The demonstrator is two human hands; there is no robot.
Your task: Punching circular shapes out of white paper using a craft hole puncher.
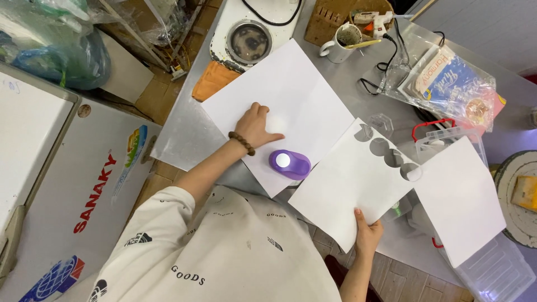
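The left hand point(258, 126) rests flat and released on a white sheet point(291, 106), the purple punch point(289, 164) just beside it toward the body, while the right hand point(367, 234) pinches the punched sheet point(347, 190).

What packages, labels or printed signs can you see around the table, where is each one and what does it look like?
Clear plastic bag: far right of the table, holding printed blue and cream paper items.
Chest freezer lid: left of the table, white, with red lettering and colourful round logos.
Clear plastic box: right edge, red handles, partly under a white sheet.
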